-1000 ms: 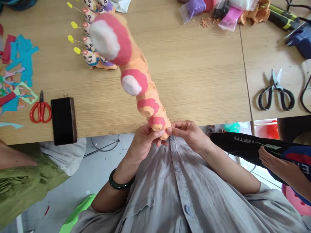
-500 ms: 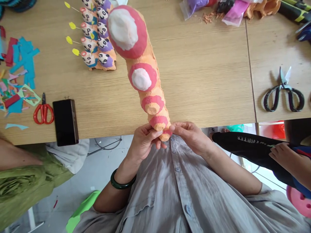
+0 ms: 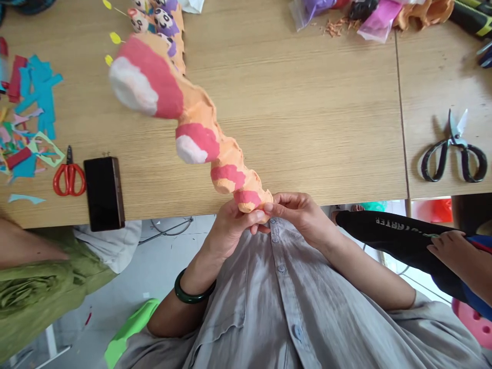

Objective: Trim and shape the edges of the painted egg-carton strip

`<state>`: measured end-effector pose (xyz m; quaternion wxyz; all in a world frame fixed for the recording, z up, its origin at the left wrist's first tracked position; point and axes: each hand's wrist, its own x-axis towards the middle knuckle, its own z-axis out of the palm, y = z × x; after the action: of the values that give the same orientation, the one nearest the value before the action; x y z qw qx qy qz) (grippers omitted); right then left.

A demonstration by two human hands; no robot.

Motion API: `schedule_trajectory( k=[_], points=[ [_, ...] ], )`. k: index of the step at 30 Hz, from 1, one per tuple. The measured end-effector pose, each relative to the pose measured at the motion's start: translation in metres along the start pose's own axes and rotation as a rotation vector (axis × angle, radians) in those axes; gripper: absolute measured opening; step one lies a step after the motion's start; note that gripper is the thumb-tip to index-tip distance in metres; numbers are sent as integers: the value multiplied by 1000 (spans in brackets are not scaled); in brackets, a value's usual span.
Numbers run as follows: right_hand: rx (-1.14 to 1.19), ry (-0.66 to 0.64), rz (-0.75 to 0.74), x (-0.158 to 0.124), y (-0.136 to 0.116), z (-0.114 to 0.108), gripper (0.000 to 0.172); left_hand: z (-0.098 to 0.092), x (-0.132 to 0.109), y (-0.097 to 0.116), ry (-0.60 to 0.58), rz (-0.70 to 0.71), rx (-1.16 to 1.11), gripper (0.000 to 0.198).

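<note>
I hold a long orange egg-carton strip (image 3: 200,128) with red and white painted humps. It rises from my hands and leans to the upper left over the wooden table (image 3: 307,113). My left hand (image 3: 230,230), with a dark green bangle on its wrist, pinches the strip's near end. My right hand (image 3: 298,212) pinches the same end from the right, fingertips meeting those of the left. Behind the strip's top stands a painted egg-carton piece (image 3: 165,20) with little faces and yellow-tipped sticks.
Red scissors (image 3: 69,174) and a black phone (image 3: 104,192) lie at the table's left front, beside coloured paper scraps (image 3: 28,113). Black scissors (image 3: 453,156) lie at the right. Bags of coloured material (image 3: 346,13) sit at the back. Other people sit at left (image 3: 38,287) and right (image 3: 453,251).
The strip's top has swung from pointing up and away to leaning far to the upper left, and its humps now show side-on. My hands have stayed at its near end.
</note>
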<state>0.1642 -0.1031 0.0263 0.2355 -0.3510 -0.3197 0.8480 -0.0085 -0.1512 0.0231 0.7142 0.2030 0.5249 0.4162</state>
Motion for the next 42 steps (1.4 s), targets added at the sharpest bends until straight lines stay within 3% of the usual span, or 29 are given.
schedule_trajectory(
  k=[5, 12, 20, 30, 38, 42],
  points=[
    [-105, 84, -46, 0, 4, -1, 46, 0, 4, -6, 96, 15, 17, 31],
    [-71, 52, -30, 1, 4, -1, 46, -2, 4, -15, 136, 122, 95, 36],
    [-23, -23, -13, 1, 2, -4, 47, -8, 6, -14, 28, 119, 44, 38],
    [-17, 77, 21, 1, 4, -11, 38, -8, 4, -8, -33, 71, -12, 30],
    [-51, 12, 18, -1, 1, -3, 46, -5, 7, -4, 4, -10, 10, 37],
    [-64, 78, 11, -1, 6, -7, 40, -6, 8, -7, 12, 3, -18, 40]
  ],
)
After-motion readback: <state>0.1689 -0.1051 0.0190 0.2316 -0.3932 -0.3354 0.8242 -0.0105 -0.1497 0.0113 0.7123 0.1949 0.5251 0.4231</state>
